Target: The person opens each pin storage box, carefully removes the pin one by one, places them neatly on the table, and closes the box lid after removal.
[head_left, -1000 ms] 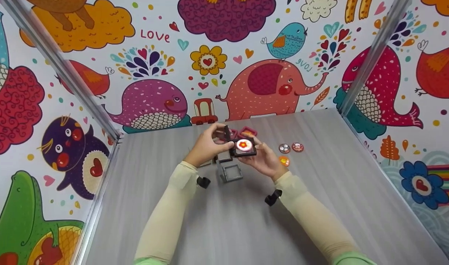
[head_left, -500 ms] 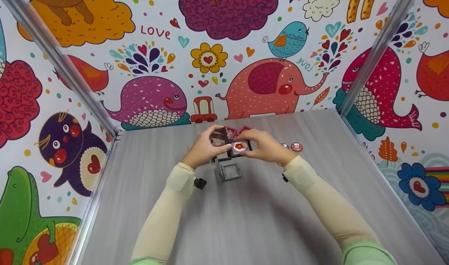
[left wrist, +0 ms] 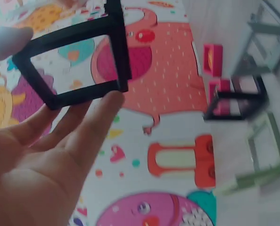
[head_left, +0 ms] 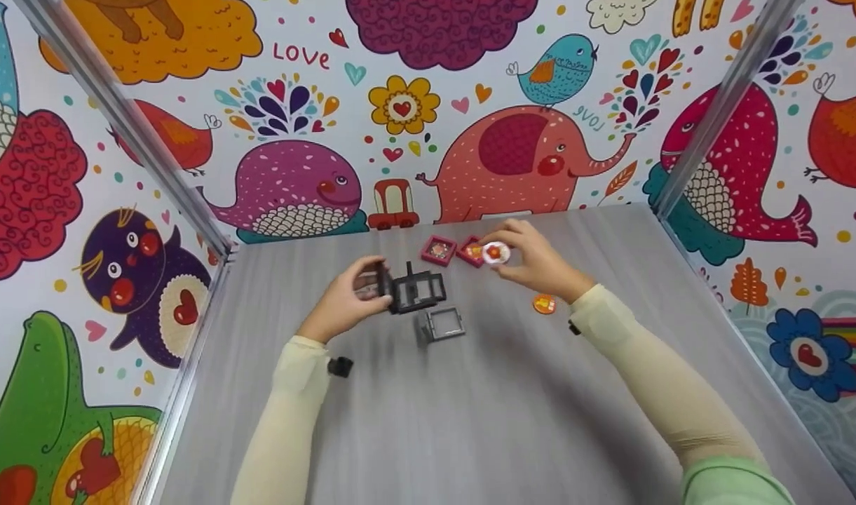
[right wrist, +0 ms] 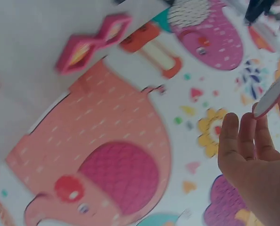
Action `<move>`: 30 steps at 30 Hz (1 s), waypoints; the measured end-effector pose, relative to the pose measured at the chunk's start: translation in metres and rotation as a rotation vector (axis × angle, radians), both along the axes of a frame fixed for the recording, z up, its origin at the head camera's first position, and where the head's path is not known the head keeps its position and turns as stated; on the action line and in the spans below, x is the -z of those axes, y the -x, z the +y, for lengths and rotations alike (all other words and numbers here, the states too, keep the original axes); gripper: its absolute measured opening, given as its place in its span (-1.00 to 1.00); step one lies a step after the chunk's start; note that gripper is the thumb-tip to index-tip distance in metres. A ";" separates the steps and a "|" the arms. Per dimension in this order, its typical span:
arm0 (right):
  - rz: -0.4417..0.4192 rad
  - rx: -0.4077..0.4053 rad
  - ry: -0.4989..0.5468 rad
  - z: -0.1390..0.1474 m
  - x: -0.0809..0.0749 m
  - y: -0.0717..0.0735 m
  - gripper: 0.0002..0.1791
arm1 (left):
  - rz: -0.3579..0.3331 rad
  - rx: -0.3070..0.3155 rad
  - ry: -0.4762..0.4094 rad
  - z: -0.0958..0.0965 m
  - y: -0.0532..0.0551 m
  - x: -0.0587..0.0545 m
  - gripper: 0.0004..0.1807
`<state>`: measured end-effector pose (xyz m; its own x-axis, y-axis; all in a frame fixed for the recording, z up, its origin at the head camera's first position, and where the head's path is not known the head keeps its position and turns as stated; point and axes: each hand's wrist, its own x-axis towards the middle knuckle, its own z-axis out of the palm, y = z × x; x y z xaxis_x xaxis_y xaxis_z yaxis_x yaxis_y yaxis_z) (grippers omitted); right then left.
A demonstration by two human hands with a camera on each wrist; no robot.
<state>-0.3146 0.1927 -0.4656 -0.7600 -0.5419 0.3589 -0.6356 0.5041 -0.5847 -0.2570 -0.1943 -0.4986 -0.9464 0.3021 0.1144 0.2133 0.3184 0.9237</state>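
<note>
My left hand point(head_left: 343, 301) holds a black hinged square frame point(head_left: 385, 282) between thumb and fingers, raised above the table. In the left wrist view the frame's opening point(left wrist: 83, 96) shows only the wall behind, with the thumb on one side and fingertips along the lower edge. To the right, my right hand point(head_left: 540, 263) pinches a round white badge point(head_left: 496, 253) with a red flower by its edge. The right wrist view shows that badge point(right wrist: 271, 98) nearly edge-on between thumb and fingers. Hand and badge overlap a pink frame in the head view.
Two pink square frames point(head_left: 438, 250) with pictures inside stand at the table's back. Another black frame point(head_left: 438, 286) and a grey frame point(head_left: 446, 337) stand mid-table. A pale green frame point(left wrist: 251, 178) shows in the left wrist view. An orange round badge point(head_left: 544, 304) lies below my right hand.
Earlier the flower badge lay on the black frame between both hands. My right hand has since pinched it and carried it off to the right; my left hand has moved left with the frame.
</note>
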 end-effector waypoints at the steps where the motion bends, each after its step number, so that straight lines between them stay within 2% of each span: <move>1: 0.003 0.016 -0.001 0.008 0.000 0.002 -0.54 | -0.014 -0.017 0.024 -0.008 -0.003 0.004 -0.21; 5: -0.011 0.084 0.008 0.038 0.002 0.011 -0.52 | -0.086 -0.080 0.145 -0.033 -0.013 0.029 -0.17; 9: -0.111 0.148 -0.016 0.060 0.006 0.018 -0.50 | -0.160 -0.119 0.258 -0.043 -0.021 0.061 -0.15; 12: -0.214 0.188 -0.061 0.072 0.015 0.024 -0.47 | -0.182 -0.131 0.286 -0.044 -0.024 0.082 -0.14; 15: -0.308 0.227 -0.114 0.084 0.030 0.030 -0.43 | -0.186 -0.154 0.277 -0.042 -0.023 0.095 -0.14; 17: -0.353 0.249 -0.153 0.092 0.043 0.033 -0.42 | -0.190 -0.167 0.280 -0.041 -0.022 0.099 -0.14; 21: -0.358 0.263 -0.241 0.107 0.075 0.040 -0.48 | -0.188 -0.164 0.297 -0.038 -0.019 0.098 -0.10; 24: -0.342 0.268 -0.268 0.118 0.100 0.041 -0.55 | -0.172 -0.154 0.300 -0.035 -0.020 0.094 -0.05; 28: -0.351 0.276 -0.257 0.133 0.128 0.036 -0.53 | -0.146 -0.157 0.275 -0.034 -0.032 0.082 0.00; 30: -0.345 0.262 -0.261 0.139 0.137 0.032 -0.53 | -0.126 -0.156 0.254 -0.036 -0.040 0.074 0.00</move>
